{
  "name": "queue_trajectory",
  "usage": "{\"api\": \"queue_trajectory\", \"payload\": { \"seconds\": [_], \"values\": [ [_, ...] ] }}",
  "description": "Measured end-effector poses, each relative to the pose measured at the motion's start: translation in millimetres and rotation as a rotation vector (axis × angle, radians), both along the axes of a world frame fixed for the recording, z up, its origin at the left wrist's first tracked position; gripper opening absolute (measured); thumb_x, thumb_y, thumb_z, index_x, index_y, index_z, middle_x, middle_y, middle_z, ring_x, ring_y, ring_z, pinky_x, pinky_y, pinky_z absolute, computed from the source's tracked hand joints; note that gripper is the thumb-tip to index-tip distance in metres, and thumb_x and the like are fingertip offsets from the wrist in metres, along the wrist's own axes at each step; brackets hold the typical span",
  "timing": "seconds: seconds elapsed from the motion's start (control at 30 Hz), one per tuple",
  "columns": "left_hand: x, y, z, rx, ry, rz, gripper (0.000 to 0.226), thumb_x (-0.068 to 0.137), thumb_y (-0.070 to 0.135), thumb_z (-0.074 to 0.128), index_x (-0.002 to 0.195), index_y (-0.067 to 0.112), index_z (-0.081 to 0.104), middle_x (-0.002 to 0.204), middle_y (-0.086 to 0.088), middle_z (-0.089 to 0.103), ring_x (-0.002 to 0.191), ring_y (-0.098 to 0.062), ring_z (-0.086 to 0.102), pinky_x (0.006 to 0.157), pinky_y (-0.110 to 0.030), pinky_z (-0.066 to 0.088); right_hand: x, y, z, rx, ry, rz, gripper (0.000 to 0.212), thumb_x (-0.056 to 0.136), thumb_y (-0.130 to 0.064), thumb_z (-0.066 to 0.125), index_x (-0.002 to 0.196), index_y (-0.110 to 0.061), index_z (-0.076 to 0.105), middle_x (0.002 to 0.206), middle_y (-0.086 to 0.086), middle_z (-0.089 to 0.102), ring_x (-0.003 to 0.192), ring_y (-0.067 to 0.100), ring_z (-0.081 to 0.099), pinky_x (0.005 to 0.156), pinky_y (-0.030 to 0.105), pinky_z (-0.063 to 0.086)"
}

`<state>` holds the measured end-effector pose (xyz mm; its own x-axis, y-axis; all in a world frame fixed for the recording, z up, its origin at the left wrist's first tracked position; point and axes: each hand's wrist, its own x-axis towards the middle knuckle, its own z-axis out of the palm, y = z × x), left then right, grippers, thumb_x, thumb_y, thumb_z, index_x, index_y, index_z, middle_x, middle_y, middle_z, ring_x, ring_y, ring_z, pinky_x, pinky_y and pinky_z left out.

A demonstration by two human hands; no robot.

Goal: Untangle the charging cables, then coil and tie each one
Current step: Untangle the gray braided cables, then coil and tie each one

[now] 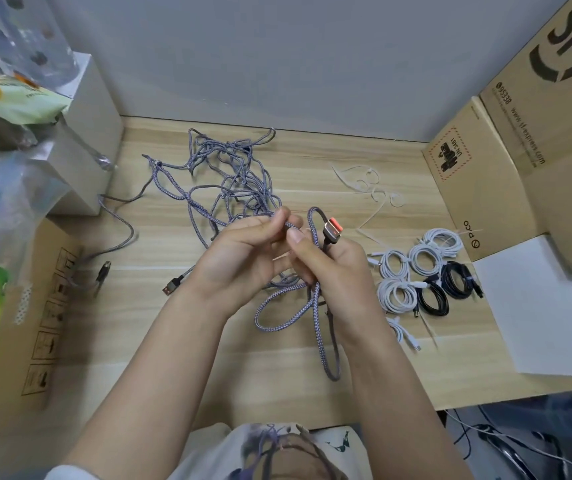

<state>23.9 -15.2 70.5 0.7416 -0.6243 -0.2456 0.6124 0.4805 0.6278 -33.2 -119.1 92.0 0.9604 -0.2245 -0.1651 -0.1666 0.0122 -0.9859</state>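
Closest to me, a doubled loop of grey-and-white braided charging cable (315, 327) hangs down from my hands over the pale wood-grain tabletop (208, 341). My right hand (333, 268) curls around that cable, thumb pressed against the strand, with the cable's metal USB plug with an orange insert (333, 227) sticking up just above the knuckles. My left hand (243, 254) pinches the same braided strand between thumb and fingertips, nearly touching the right thumb. To the right of my hands lie the finished bundles: several white coiled cables (398, 292) and two black coiled cables (445, 289), close together on the table. A loose dark USB plug (172, 285) rests on the wood left of my left wrist. Farther back, the tangled heap of grey braided cables (229, 174) sprawls across the middle of the table, and a scatter of white cable ties (374, 188) lies to its right. Brown cardboard boxes (506, 161) stand at the far right, and plastic bags (0, 150) crowd the left edge.
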Motion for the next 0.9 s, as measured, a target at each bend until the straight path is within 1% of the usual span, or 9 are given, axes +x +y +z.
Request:
{"api": "queue_trajectory", "payload": {
  "seconds": [0.13, 0.23, 0.37, 0.43, 0.5, 0.57, 0.67, 0.8, 0.9],
  "values": [
    [8.8, 4.9, -5.8, -0.255, 0.190, -0.057, 0.013, 0.081, 0.024, 0.063, 0.071, 0.016, 0.065, 0.078, 0.002, 0.061, 0.076, -0.014, 0.065, 0.076, -0.027, 0.054, -1.6, -4.7, 5.5, 0.031, -0.013, -0.064, 0.040, 0.083, -0.023, 0.064, 0.046, -0.024, 0.051, 0.049, -0.014, 0.033, 0.048, 0.005, 0.029, 0.050, 0.019, 0.026],
    [14.8, 6.4, -9.5, -0.314, 0.304, -0.015, 0.026, 0.088, 0.029, 0.051, 0.071, 0.015, 0.064, 0.076, 0.002, 0.060, 0.075, -0.013, 0.066, 0.086, -0.030, 0.050, -4.9, -6.2, 11.9, -0.037, -0.073, -0.055, 0.041, 0.081, -0.024, 0.061, 0.047, -0.025, 0.039, 0.049, -0.012, 0.027, 0.048, 0.007, 0.024, 0.050, 0.021, 0.023],
    [19.2, 3.6, -13.9, -0.194, 0.353, 0.090, 0.031, 0.090, 0.026, 0.046, 0.065, 0.014, 0.061, 0.068, 0.004, 0.060, 0.070, -0.009, 0.059, 0.073, -0.026, 0.053, -10.0, -4.4, 24.7, 0.008, -0.141, -0.093, 0.047, 0.076, -0.019, 0.064, 0.048, -0.023, 0.028, 0.049, -0.007, 0.021, 0.047, 0.010, 0.020, 0.045, 0.020, 0.020],
    [30.0, 13.4, -26.8, -0.248, 0.521, 0.172, 0.026, 0.092, 0.015, 0.047, 0.068, 0.015, 0.054, 0.062, 0.006, 0.059, 0.059, -0.009, 0.059, 0.060, -0.027, 0.057, -15.9, -9.3, 33.8, 0.061, -0.192, -0.129, 0.049, 0.071, -0.022, 0.068, 0.048, -0.021, 0.025, 0.049, -0.004, 0.019, 0.046, 0.013, 0.020, 0.044, 0.021, 0.022],
    [40.1, 29.6, -34.0, -0.356, 0.623, 0.258, 0.017, 0.081, 0.008, 0.056, 0.066, 0.014, 0.053, 0.056, 0.007, 0.056, 0.049, -0.007, 0.057, 0.051, -0.026, 0.055, -23.2, -11.8, 40.0, -0.046, -0.272, -0.120, 0.045, 0.074, -0.027, 0.062, 0.048, -0.016, 0.026, 0.049, -0.003, 0.019, 0.047, 0.017, 0.020, 0.045, 0.026, 0.022],
    [47.1, 41.0, -35.0, -0.367, 0.604, 0.315, 0.014, 0.069, 0.004, 0.066, 0.064, 0.012, 0.056, 0.055, 0.007, 0.056, 0.047, -0.005, 0.056, 0.046, -0.025, 0.052, -28.2, -11.6, 44.6, -0.026, -0.307, -0.114, 0.043, 0.075, -0.025, 0.060, 0.050, -0.016, 0.027, 0.051, -0.003, 0.020, 0.049, 0.016, 0.020, 0.049, 0.024, 0.020],
    [55.2, 54.2, -35.6, -0.450, 0.569, 0.367, 0.036, 0.046, -0.012, 0.079, 0.068, 0.009, 0.060, 0.057, 0.004, 0.060, 0.048, -0.009, 0.059, 0.047, -0.026, 0.052, -32.3, -8.8, 45.5, 0.009, -0.334, -0.163, 0.037, 0.072, -0.026, 0.061, 0.049, -0.016, 0.034, 0.052, 0.000, 0.022, 0.052, 0.020, 0.021, 0.054, 0.033, 0.019],
    [60.0, 67.9, -39.7, -0.592, 0.705, 0.329, 0.023, 0.074, 0.000, 0.072, 0.077, 0.013, 0.054, 0.061, -0.001, 0.062, 0.054, -0.016, 0.061, 0.054, -0.031, 0.052, -29.8, -11.1, 48.1, 0.150, -0.423, -0.212, 0.030, 0.069, -0.023, 0.059, 0.040, -0.026, 0.052, 0.043, -0.020, 0.034, 0.041, 0.004, 0.029, 0.047, 0.017, 0.027],
    [56.6, 74.6, -37.6, -0.702, 0.745, 0.320, 0.019, 0.078, 0.001, 0.069, 0.072, 0.009, 0.053, 0.061, -0.005, 0.061, 0.057, -0.007, 0.054, 0.058, -0.030, 0.049, -28.2, -6.0, 44.7, 0.238, -0.390, -0.315, 0.035, 0.067, -0.027, 0.062, 0.036, -0.026, 0.046, 0.040, -0.020, 0.031, 0.039, 0.002, 0.026, 0.046, 0.014, 0.026]
  ]
}}
